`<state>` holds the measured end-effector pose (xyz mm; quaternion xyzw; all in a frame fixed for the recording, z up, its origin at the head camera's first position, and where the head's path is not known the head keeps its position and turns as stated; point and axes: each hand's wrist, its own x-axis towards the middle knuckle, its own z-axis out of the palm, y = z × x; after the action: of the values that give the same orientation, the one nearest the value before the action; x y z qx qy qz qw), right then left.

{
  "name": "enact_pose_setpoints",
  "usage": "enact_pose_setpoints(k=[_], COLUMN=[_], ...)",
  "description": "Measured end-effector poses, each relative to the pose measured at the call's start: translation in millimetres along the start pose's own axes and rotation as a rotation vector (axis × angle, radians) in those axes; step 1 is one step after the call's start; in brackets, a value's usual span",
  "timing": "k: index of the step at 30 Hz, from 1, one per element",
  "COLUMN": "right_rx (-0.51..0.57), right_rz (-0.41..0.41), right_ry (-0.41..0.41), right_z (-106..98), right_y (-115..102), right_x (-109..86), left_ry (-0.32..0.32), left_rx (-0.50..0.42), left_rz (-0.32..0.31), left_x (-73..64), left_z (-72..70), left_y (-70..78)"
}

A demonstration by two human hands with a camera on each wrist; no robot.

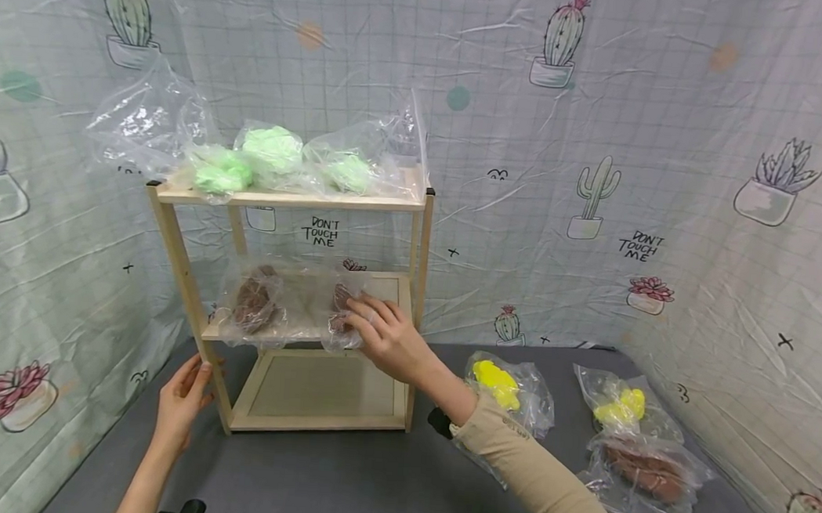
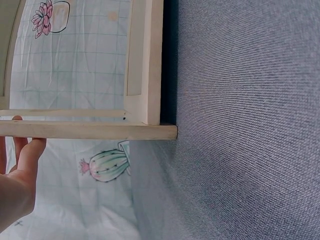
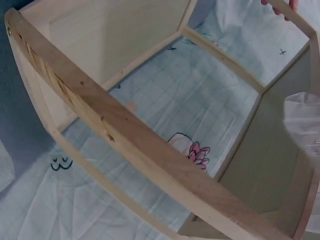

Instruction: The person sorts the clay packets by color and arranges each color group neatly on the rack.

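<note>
A small wooden shelf rack (image 1: 329, 202) stands on the grey cloth-covered table. At its left front post, my left hand (image 1: 179, 399) grips the wood low down; the left wrist view shows thumb and fingers on either side of the post (image 2: 90, 131). My right hand (image 1: 392, 338) reaches to the middle shelf and holds a brown lump in a clear plastic bag (image 1: 340, 303), partly hidden by the fingers. Left of it on that shelf is another bagged brown lump (image 1: 256, 302). The right wrist view shows the rack's post (image 3: 125, 130) but not the right hand.
Several bagged light green lumps (image 1: 272, 148) lie on the top shelf. Right of the rack are two bagged yellow lumps (image 1: 495, 383) and a bagged brown lump (image 1: 645, 471). A cactus-print curtain (image 1: 526, 216) surrounds the table (image 1: 298, 477).
</note>
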<state>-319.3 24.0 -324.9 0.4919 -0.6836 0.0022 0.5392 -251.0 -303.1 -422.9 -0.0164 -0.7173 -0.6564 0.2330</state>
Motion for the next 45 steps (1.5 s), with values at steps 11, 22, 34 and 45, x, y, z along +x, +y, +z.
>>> enact_pose_setpoints(k=[11, 22, 34, 45], right_rx=[0.128, 0.187, 0.332, 0.348], right_rz=[0.268, 0.316, 0.346, 0.343], right_ry=[-0.235, -0.309, -0.481, -0.569], right_z=[-7.6, -10.8, -0.2, 7.8], right_y=[-17.7, -22.5, -23.6, -24.1], right_x=[-15.9, -9.2, 8.2, 25.1], left_ry=[-0.015, 0.018, 0.011, 0.011], left_rx=[-0.046, -0.002, -0.022, -0.044], left_rz=[0.059, -0.012, 0.012, 0.029], left_x=[1.6, 1.1, 1.2, 0.8], left_z=[-2.9, -1.3, -0.2, 1.3], left_y=[-9.0, -0.4, 0.1, -1.7])
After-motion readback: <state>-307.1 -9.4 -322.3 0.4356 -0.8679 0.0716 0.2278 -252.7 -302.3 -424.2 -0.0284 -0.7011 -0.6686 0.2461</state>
